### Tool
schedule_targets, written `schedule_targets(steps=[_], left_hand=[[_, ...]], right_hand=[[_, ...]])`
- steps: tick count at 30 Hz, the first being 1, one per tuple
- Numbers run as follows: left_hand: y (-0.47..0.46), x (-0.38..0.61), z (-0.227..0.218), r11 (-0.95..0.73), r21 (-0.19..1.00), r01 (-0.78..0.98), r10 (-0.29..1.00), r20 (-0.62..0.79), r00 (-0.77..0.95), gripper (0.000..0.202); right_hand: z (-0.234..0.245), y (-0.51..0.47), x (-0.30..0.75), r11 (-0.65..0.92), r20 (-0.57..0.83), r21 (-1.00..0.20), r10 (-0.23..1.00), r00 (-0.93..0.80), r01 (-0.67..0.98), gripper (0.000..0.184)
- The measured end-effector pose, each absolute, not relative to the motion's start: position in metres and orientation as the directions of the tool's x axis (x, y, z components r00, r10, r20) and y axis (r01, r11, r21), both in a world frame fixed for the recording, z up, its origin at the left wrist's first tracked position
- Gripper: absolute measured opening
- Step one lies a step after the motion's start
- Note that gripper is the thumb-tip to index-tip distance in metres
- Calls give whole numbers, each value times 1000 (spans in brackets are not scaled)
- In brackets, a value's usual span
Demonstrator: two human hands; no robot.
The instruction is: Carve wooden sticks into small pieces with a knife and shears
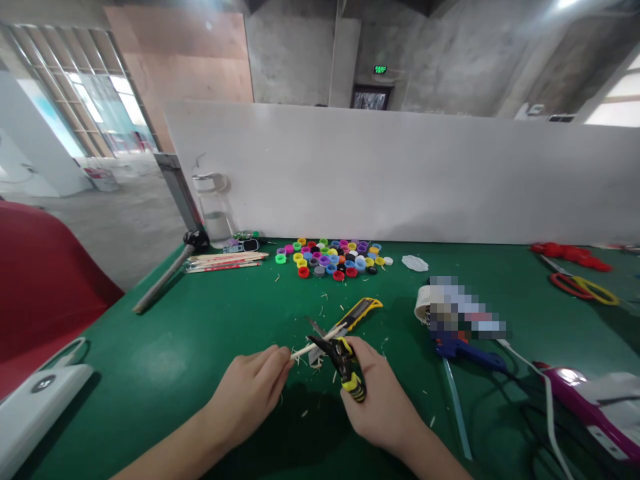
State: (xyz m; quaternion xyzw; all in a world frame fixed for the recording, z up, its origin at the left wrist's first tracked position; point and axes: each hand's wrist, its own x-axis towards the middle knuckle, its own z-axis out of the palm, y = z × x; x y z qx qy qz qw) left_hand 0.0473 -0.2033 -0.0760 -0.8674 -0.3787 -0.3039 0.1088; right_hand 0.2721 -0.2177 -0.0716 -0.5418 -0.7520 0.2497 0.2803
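My left hand (257,380) is closed around one end of a thin pale wooden stick (302,351), which points away to the right. My right hand (377,393) grips black-and-yellow pliers (345,363), and their jaws lie across the stick. Whether the jaws bite into the wood cannot be made out. Just beyond the pliers, a yellow utility knife (367,307) rests on the green table (165,360), its blade partly hidden behind the stick and tool. Small wood shavings (305,413) are scattered around both hands.
Many coloured bottle caps (325,261) spread across the back, with wrapped chopsticks (227,261) to their left. Right stand a white tape roll (423,304), a blue glue gun (470,353) with cable, and scissors (583,288). A white power bank (45,413) lies at left.
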Motion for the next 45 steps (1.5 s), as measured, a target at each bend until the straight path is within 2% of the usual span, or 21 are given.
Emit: schedule_targets(steps=[6, 8, 12, 14, 28, 45], left_hand=[[-199, 40, -75, -750, -32, 661, 490, 644, 588, 8], [-199, 38, -75, -772, 18, 635, 504, 627, 595, 13], [-199, 37, -75, -749, 211, 627, 612, 581, 536, 15], [-199, 38, -75, -748, 248, 616, 624, 581, 522, 13], [-195, 35, -75, -784, 346, 516, 607, 602, 518, 9], [-195, 37, -75, -790, 379, 482, 603, 622, 499, 11]], right_hand=[[-74, -221, 273, 302, 173, -680, 952, -254, 669, 56], [-78, -223, 273, 315, 196, -686, 948, -250, 656, 59], [-83, -229, 272, 344, 215, -704, 937, -275, 621, 67], [-82, -231, 272, 345, 207, -707, 936, -286, 617, 73], [-79, -234, 272, 335, 146, -702, 931, -334, 628, 84], [-73, -235, 272, 300, 96, -721, 936, -339, 624, 80]])
